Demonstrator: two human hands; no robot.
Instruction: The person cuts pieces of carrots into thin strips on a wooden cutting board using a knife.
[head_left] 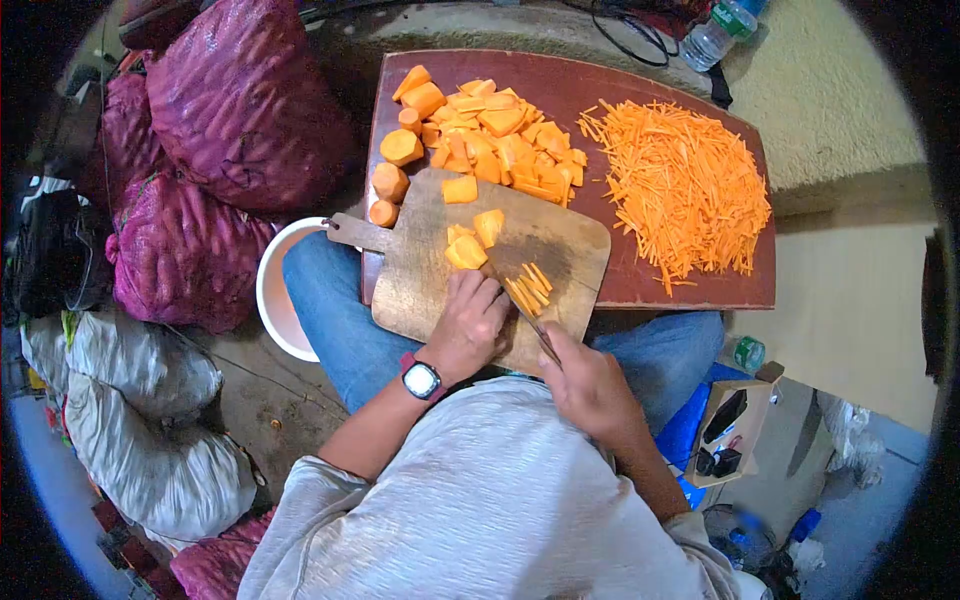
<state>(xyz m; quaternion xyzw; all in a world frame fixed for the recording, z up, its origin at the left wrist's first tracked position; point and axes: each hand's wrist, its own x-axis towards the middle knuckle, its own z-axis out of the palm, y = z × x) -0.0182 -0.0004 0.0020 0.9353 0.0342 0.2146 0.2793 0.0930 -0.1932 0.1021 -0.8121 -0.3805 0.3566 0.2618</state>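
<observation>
The right hand (pixel 590 385) is closing fully around the handle of a knife (pixel 535 330), whose blade is running forward along the small paddle-shaped cutting board (pixel 560 250); the left hand (pixel 470 325), wearing a wristwatch (pixel 421 381), is pressing flat, fingers curled, on an orange vegetable slice (pixel 487 293) that is mostly hidden beneath it. For clean matchsticks, the fingertips should be staying tucked behind the knuckles, the blade travelling parallel to the previous cut, and the slice lying on its flat face. The paddle board is resting on a large dark-red board (pixel 640 285) across the person's lap. Counts: two boards; one knife; roughly six freshly cut sticks (pixel 528 285) lying just beside the blade; three flat chunks (pixel 470 240) waiting on the paddle board; about six thick round sections (pixel 392 175) along the red board's left edge; one heap of slabs (pixel 500 140); one large heap of finished julienne (pixel 685 190). A white bowl (pixel 272 300) is sitting at the left knee, near three purple mesh sacks (pixel 235 100).
</observation>
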